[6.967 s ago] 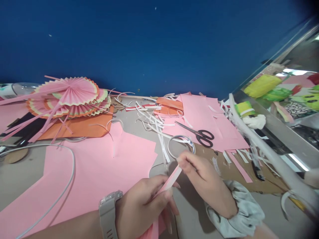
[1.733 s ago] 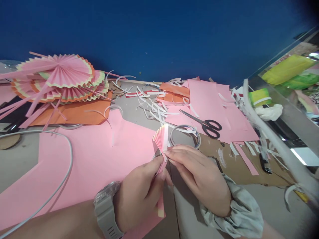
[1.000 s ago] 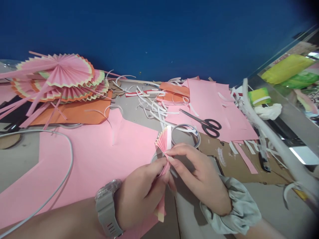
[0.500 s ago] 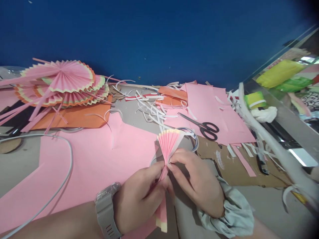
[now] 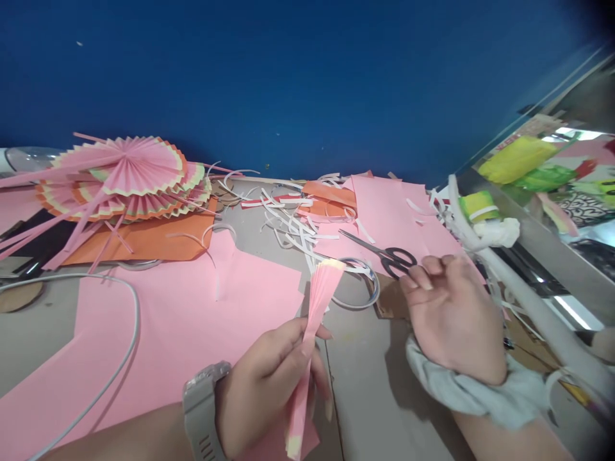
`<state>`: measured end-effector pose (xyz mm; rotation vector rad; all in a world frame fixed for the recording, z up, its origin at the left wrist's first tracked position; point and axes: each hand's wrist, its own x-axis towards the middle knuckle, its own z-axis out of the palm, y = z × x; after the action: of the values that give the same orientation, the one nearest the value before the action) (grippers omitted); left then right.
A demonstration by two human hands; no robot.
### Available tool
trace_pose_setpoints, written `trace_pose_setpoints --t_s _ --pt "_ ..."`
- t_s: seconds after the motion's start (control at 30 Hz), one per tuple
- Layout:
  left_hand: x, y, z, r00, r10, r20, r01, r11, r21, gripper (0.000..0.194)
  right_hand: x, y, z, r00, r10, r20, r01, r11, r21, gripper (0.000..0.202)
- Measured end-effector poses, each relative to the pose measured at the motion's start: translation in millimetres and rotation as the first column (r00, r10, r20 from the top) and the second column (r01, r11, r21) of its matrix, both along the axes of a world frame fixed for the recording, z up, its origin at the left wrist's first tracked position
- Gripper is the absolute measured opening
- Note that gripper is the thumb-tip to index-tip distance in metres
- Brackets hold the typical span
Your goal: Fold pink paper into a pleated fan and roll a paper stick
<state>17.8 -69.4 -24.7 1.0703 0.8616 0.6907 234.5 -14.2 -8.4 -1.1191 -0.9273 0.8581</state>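
A narrow pink accordion-folded paper fan with pale yellow ends is pinched at its middle by my left hand. Its upper pleats spread only slightly, and the lower half hangs below my fingers. Away from the fan, my right hand is raised with the palm turned up and the fingers loosely curled; I see nothing in it. Just beyond those fingers, black-handled scissors lie on pink paper. A ring-shaped roll of tape lies between the fan and the scissors.
Finished pleated rosettes are stacked at the back left on orange paper. A large pink sheet covers the left of the table, with a grey cable over it. White paper strips are scattered centrally. A pale tube runs along the right.
My right hand has let go of the fan, moved right and turned palm up. The fan's top pleats have closed narrower, while my left hand keeps its grip.
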Motion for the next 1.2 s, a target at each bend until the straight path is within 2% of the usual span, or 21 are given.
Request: trace_pose_setpoints --t_s 0.07,0.13,0.17,0.23,0.3,0.33,0.37,0.4,0.43,0.47,0.5,0.6,0.7,0.87,1.0,1.1,1.2 --pt "-0.8 1.3 0.3 0.998 0.024 0.061 -0.02 0.997 -0.078 0.024 9.3 6.2 1.0 0.998 -0.001 -0.062 -0.001 1.0 -0.028 0.021" --pt "-1.5 2.8 1.1 0.991 0.031 0.131 -0.011 0.989 -0.144 0.025 9.2 6.5 -0.1 1.0 -0.013 -0.027 0.011 0.999 -0.047 0.007" --pt "-1.9 3.4 1.9 0.986 0.032 0.163 -0.004 0.986 -0.169 0.026 6.2 4.7 -1.1 1.0 -0.015 0.017 0.015 0.998 -0.054 0.007" --pt "-2.3 4.0 4.3 0.974 0.034 0.223 0.012 0.979 -0.202 0.027 -3.2 -2.0 -2.8 0.992 0.01 0.128 -0.001 0.998 -0.067 0.026" --pt "-2.6 3.7 6.8 0.961 0.033 0.273 0.028 0.976 -0.218 0.027 -13.0 -10.9 -2.0 0.957 0.176 0.23 -0.143 0.978 -0.153 0.022" --pt "-2.7 3.3 7.6 0.955 0.029 0.296 0.037 0.976 -0.215 0.027 -17.3 -15.3 -0.3 0.913 0.324 0.247 -0.265 0.933 -0.244 0.025" --pt "-2.9 2.7 8.0 0.948 0.016 0.318 0.053 0.977 -0.206 0.027 -21.2 -19.4 1.9 0.843 0.485 0.233 -0.392 0.85 -0.351 0.034" --pt "-3.2 2.1 8.1 0.941 -0.005 0.337 0.076 0.977 -0.197 0.026 -24.6 -22.9 4.5 0.75 0.634 0.191 -0.512 0.738 -0.441 0.038" --pt "-3.6 1.5 7.9 0.936 -0.037 0.35 0.11 0.975 -0.192 0.025 -27.8 -25.5 6.9 0.662 0.736 0.139 -0.6 0.632 -0.49 0.038" --pt "-4.0 1.1 7.5 0.93 -0.074 0.359 0.15 0.97 -0.19 0.024 -30.6 -27.4 8.8 0.598 0.796 0.093 -0.668 0.559 -0.491 0.035" --pt "-4.5 1.0 7.1 0.924 -0.11 0.366 0.19 0.963 -0.192 0.023 -33.1 -28.5 10.1 0.559 0.828 0.052 -0.72 0.516 -0.464 0.033" --pt "-5.9 2.1 7.0 0.891 -0.173 0.419 0.292 0.926 -0.239 0.024 -37.7 -28.8 8.6 0.553 0.831 -0.061 -0.8 0.51 -0.317 0.026" --pt "-6.5 4.6 7.0 0.846 -0.175 0.503 0.363 0.881 -0.304 0.027 -37.7 -27.9 3.0 0.594 0.796 -0.114 -0.787 0.546 -0.287 0.013" --pt "-4.3 5.3 -0.4 0.831 -0.119 0.544 0.352 0.869 -0.348 0.03 -37.1 -28.2 -1.8 0.65 0.755 -0.088 -0.734 0.593 -0.332 0.012" --pt "-1.2 3.4 -6.2 0.839 -0.086 0.537 0.329 0.866 -0.377 0.022 -39.5 -28.5 -1.1 0.698 0.713 -0.071 -0.693 0.646 -0.32 0.014" --pt "-0.3 4.2 -5.1 0.877 -0.081 0.474 0.28 0.888 -0.366 0.02 -41.9 -29.4 -0.4 0.671 0.737 -0.08 -0.72 0.622 -0.308 0.02" --pt "-0.3 7.3 -3.2 0.894 -0.091 0.44 0.261 0.901 -0.346 0.019 -44.8 -30.3 1.4 0.592 0.804 -0.063 -0.772 0.543 -0.33 0.024"
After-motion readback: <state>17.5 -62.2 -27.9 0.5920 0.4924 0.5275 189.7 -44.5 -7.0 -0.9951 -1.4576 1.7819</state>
